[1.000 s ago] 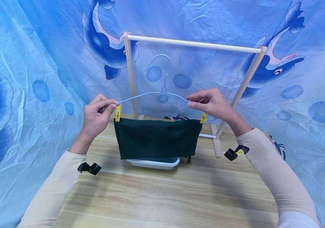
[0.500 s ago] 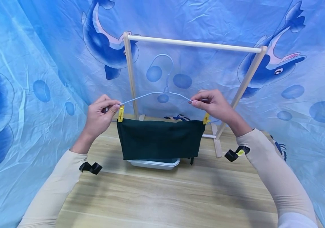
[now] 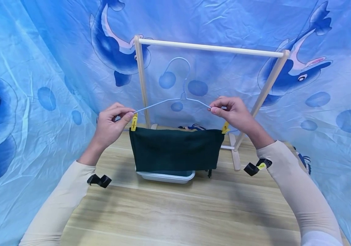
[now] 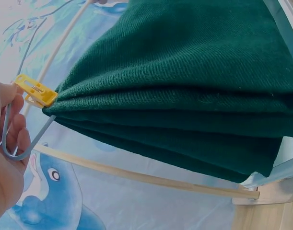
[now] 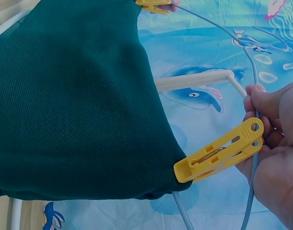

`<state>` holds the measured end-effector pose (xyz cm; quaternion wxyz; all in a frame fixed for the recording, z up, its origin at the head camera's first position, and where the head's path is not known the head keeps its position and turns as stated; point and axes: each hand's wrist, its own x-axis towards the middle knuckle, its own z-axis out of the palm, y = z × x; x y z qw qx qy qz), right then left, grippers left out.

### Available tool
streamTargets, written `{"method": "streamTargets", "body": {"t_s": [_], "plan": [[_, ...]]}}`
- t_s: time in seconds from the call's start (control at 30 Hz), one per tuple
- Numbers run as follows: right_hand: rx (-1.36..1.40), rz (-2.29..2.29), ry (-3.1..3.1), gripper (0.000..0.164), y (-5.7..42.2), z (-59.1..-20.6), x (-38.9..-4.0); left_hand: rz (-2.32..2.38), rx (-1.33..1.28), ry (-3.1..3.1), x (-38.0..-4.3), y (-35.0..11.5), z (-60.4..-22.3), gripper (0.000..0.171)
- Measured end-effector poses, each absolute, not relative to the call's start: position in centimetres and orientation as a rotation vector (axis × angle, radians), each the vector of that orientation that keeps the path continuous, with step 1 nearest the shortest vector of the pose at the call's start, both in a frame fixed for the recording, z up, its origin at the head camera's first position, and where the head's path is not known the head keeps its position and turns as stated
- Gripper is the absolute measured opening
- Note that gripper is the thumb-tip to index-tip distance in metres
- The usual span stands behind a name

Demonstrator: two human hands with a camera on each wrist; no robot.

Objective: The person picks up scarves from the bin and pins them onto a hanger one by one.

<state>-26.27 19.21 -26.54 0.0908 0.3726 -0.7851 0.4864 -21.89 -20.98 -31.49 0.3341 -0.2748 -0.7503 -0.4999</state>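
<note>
A light blue wire hanger (image 3: 163, 101) is held up by its two shoulders, hook upward, in the head view. My left hand (image 3: 111, 124) pinches its left shoulder between thumb and fingers. Farther right, my right hand (image 3: 232, 111) pinches the other shoulder. A folded dark green cloth (image 3: 177, 150) hangs on the hanger, fixed at its corners by a yellow clothespin (image 4: 37, 91) at the left and another yellow clothespin (image 5: 218, 151) at the right. In the left wrist view, the cloth shows several layers at its side.
Behind the hanger stands a rack with a white top rail (image 3: 209, 47) and wooden posts. A white tray (image 3: 166, 178) sits on the wooden table (image 3: 163, 212), partly hidden by the cloth. A blue curtain (image 3: 224, 20) with dolphins surrounds the table.
Both hands have shifted slightly to the right, carrying the hanger and green cloth with them. The right hand's fingers have closed nearer together on the wire. The rack has not moved.
</note>
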Motion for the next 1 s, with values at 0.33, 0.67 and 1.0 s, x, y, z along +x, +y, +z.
{"method": "streamTargets", "body": {"t_s": [0.33,0.67,1.0], "plan": [[1.103,1.454,-2.266,0.015,19.9,-26.3,-25.6,-1.499,-0.761,-1.853,-22.8,-21.6,-31.5,0.026],[1.058,1.424,-2.254,0.014,21.6,-25.4,-24.5,-1.734,-0.508,-1.808,-25.7,-22.2,-31.3,0.032],[1.001,1.368,-2.221,0.013,24.1,-25.0,-22.7,-1.557,-0.287,-2.047,-29.5,-21.3,-33.0,0.054]]}}
